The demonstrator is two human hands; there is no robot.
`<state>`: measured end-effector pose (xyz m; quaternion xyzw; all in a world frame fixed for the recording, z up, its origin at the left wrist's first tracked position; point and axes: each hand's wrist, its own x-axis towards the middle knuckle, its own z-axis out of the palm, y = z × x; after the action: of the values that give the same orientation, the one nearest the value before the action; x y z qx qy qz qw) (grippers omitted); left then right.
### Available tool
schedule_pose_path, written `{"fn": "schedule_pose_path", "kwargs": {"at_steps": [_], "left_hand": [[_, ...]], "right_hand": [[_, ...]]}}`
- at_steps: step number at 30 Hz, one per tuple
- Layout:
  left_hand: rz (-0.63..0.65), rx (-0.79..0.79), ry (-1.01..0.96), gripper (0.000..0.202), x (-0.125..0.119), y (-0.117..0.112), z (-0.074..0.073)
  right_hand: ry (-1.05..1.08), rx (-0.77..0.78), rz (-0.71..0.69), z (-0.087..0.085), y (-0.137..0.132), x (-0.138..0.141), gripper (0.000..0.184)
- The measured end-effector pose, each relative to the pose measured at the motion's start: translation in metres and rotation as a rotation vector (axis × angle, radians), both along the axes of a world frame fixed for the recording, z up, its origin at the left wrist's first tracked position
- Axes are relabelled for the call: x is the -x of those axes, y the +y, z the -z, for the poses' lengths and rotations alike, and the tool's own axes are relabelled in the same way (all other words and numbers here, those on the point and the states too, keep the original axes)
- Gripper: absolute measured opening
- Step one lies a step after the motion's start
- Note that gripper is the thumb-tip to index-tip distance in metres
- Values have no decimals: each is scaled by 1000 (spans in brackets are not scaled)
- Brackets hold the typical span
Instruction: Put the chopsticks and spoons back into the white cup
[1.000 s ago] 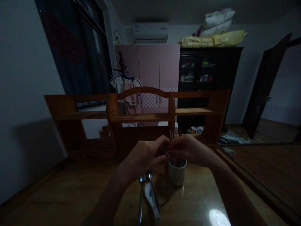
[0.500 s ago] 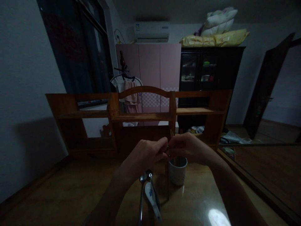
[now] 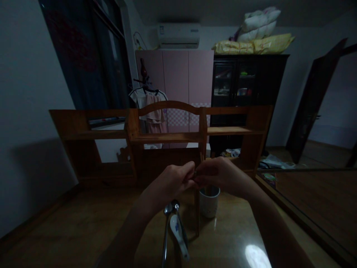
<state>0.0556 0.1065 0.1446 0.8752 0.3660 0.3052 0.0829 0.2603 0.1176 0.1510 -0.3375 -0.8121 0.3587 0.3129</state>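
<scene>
My left hand and my right hand meet fingertip to fingertip above the table, both closed in a pinch. From their joined fingers a thin wooden chopstick runs down, its lower end at or near the tabletop. Its upper end is hidden by the fingers. Just behind and below my right hand stands a white speckled cup with wooden sticks in it. Left of the chopstick lie two long-handled metal spoons and a white ceramic spoon with a blue mark, partly overlapping.
A wooden shelf unit rises along the back of the glossy table. Beyond it are a pink wardrobe, a dark cabinet and hanging clothes. A lamp-like glare lies on the table at the right.
The whole view has shifted slightly, with things sitting a little further left and up. Both hands keep their pinch, with only slight finger movement.
</scene>
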Motion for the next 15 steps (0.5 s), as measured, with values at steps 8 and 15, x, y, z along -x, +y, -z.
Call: {"fn": "schedule_pose_path", "kwargs": {"at_steps": [8,15], "left_hand": [[7,22,-29,26,-1,6,1],[-13,57,-84,27,-4,4,-1]], "right_hand": [[-7,-31,30,2,2,1,15],[-40,-92,24,-1,0,2,12]]}}
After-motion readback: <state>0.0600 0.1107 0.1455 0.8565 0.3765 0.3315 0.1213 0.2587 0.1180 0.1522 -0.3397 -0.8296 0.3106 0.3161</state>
